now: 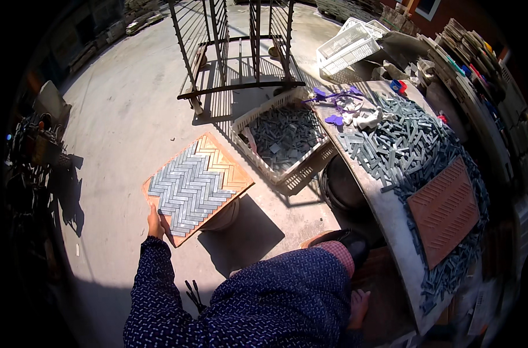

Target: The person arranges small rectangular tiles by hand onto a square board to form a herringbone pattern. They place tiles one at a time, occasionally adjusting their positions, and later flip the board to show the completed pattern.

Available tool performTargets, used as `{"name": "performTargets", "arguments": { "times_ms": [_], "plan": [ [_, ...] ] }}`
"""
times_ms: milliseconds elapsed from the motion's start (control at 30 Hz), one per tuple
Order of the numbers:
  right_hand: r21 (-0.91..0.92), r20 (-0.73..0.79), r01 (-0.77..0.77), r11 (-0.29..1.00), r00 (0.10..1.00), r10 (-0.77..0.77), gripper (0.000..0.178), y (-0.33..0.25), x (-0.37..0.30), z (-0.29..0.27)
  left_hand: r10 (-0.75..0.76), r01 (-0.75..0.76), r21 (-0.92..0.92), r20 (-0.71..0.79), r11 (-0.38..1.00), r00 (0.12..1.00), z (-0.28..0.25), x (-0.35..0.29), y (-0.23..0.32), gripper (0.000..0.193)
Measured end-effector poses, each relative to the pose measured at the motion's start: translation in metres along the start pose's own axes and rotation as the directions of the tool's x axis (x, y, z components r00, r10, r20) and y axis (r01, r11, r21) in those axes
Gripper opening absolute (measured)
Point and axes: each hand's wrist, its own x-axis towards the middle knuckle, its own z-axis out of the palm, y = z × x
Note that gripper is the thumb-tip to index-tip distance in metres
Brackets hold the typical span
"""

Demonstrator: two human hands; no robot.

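Note:
An orange herringbone mould tray (236,174) sits at centre-left on a round pale bucket (223,217). Grey strip tiles (188,188) fill most of its slots in a zigzag pattern; the slots along its far right side are bare orange. My left hand (155,223) grips the near left edge of the tray, thumb side up, other fingers partly hidden. Low beside my right thigh is my right hand (358,307), close to some reddish-brown boards (383,284). Its fingers are small and partly hidden, so their grip cannot be made out.
At right, a table (386,214) bears heaped grey strips (409,133), a second orange mould tray (447,211) and purple plastic pieces (335,120). A pale crate (275,174) of strips stands beside it. Beyond are a black metal rack (235,87) and white crates (348,49).

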Motion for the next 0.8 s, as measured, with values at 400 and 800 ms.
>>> {"name": "performTargets", "arguments": {
  "times_ms": [400,800],
  "plan": [
    [-0.14,-0.005,0.015,0.99,1.0,-0.015,0.065,0.003,0.007,0.001,-0.025,0.026,0.024,-0.029,0.999,0.999,0.003,-0.006,0.005,0.055],
    [-0.082,-0.016,0.306,0.949,0.951,-0.308,0.036,-0.049,-0.041,0.05,0.11,-0.092,0.171,-0.097,0.981,0.989,-0.033,0.006,-0.01,0.053]
  ]
}}
